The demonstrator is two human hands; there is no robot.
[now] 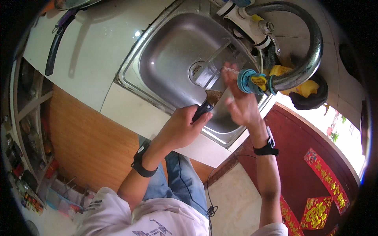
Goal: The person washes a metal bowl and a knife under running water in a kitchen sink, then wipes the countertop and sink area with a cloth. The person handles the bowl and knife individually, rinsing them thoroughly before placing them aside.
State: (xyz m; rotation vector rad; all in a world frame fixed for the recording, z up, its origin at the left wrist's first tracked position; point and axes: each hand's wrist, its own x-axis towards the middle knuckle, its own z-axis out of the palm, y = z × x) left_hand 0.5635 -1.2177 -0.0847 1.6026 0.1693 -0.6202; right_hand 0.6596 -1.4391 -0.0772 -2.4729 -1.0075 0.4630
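Observation:
My left hand grips the black riveted handle of what looks like a broad kitchen knife, held over the stainless steel sink. A brown patch shows near the handle; the shiny blade is hard to tell from the sink behind it. My right hand, blurred, is at the blade's right side with thumb and fingers apart; whether it touches the blade is unclear. Just above it, a thin stream of water comes from the blue nozzle of the curved metal faucet, partly hiding the fingers.
A white valve fitting stands at the sink's back rim. Beyond the faucet lie a yellow bottle and a black cloth-like item. A pan's black handle overhangs the white counter at left. Dark cables hang by my legs.

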